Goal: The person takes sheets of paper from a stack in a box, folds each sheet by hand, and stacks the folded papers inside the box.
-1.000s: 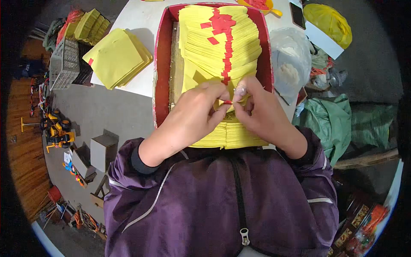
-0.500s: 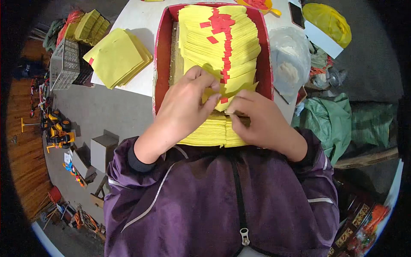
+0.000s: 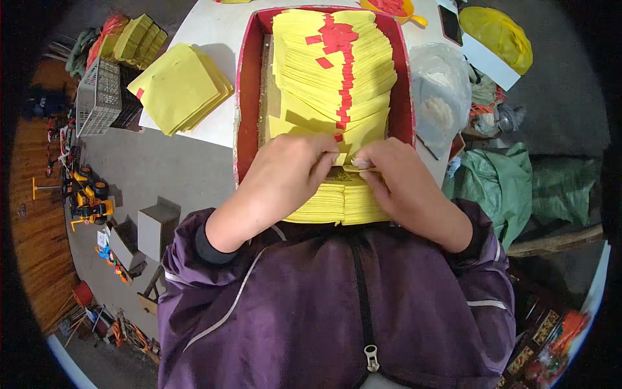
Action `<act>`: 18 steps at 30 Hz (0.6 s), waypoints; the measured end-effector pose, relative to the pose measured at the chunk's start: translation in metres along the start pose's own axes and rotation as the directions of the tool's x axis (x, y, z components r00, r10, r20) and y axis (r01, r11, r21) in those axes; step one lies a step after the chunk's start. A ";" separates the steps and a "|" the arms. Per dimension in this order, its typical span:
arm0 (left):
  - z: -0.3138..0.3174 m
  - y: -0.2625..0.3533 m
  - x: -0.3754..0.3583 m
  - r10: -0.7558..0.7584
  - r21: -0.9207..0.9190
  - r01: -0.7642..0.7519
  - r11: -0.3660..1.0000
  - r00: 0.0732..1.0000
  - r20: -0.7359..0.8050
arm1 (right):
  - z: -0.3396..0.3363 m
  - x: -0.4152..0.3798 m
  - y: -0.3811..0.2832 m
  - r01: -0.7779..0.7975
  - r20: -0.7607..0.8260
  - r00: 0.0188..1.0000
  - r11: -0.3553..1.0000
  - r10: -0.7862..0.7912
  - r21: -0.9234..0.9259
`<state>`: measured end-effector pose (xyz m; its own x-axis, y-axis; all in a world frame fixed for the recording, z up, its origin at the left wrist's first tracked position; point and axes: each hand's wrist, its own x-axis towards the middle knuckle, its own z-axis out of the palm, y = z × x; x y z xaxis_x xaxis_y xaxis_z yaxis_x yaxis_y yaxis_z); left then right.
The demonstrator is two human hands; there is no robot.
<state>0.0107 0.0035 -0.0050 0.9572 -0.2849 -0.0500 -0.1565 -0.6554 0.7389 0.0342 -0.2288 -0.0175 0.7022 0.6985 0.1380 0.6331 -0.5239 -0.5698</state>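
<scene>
- Phone [image 3: 450,24], dark screen up, on table [image 3: 208,26], upper right.
- Yellow bag [image 3: 499,37], right of phone.
- Green sack [image 3: 495,185], crumpled, at right.
- Grey plastic crate [image 3: 97,102], left of table.
- Yellow toy vehicle [image 3: 91,209], floor [image 3: 152,165], far left.

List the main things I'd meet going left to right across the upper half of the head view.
Grey plastic crate → diamond-angled pile of yellow sheets → red-walled box → translucent plastic bag → yellow bag.

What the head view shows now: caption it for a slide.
Left hand and right hand at yellow papers with red patches in a red-walled box.
</scene>
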 end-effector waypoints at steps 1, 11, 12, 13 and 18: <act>0.000 0.000 0.001 0.002 0.000 -0.002 1.000 1.000 0.000 | -0.001 0.001 0.000 0.000 -0.001 1.000 1.000 0.000 -0.001; 0.003 -0.002 0.006 -0.023 -0.030 0.025 0.999 0.998 0.066 | -0.006 0.029 0.004 -0.013 0.023 1.000 0.998 0.014 -0.068; 0.003 -0.003 0.006 -0.026 -0.042 0.029 0.999 0.997 0.067 | -0.005 0.031 0.006 0.018 -0.008 1.000 0.998 -0.018 -0.063; 0.002 -0.003 0.006 -0.028 -0.053 0.032 0.998 0.997 0.066 | -0.005 0.033 0.008 0.050 -0.039 0.998 0.997 -0.052 -0.060; 0.004 -0.008 0.009 -0.027 -0.086 0.028 0.996 0.999 0.022 | -0.004 0.067 0.032 0.131 -0.140 0.981 0.991 -0.134 -0.030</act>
<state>0.0192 0.0036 -0.0145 0.9553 -0.2831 -0.0847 -0.1079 -0.6010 0.7920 0.1027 -0.2009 -0.0233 0.6499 0.6869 0.3251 0.7290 -0.4426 -0.5222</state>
